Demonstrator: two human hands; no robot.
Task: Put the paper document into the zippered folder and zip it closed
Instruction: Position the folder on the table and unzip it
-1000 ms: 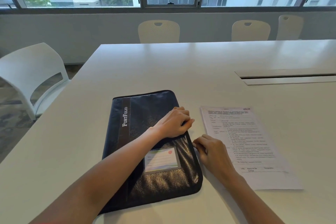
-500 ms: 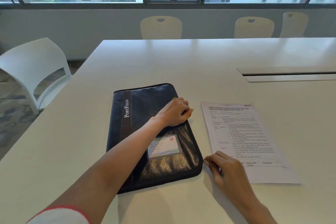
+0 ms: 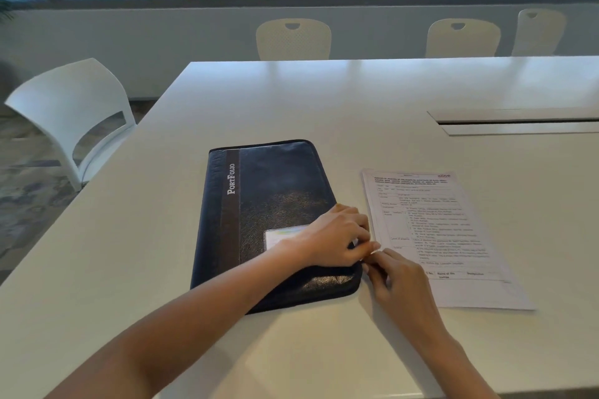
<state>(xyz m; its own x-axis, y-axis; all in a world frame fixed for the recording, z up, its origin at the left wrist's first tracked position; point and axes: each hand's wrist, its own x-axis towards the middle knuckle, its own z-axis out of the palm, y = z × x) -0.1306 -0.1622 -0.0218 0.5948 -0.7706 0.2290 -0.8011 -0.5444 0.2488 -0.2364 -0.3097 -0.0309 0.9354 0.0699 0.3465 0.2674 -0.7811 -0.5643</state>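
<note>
Judging from how things lie, the task is at its start. The zippered folder [image 3: 272, 223] lies flat and shut on the white table [image 3: 356, 100], and the paper document [image 3: 434, 233] rests just beside it on the right, not yet inside. The left hand [image 3: 334, 240] presses on the folder's right edge, fingers curled. The right hand [image 3: 392, 275] pinches at that edge, probably the zipper pull, but I cannot tell. Unzipping, inserting and closing remain.
</note>
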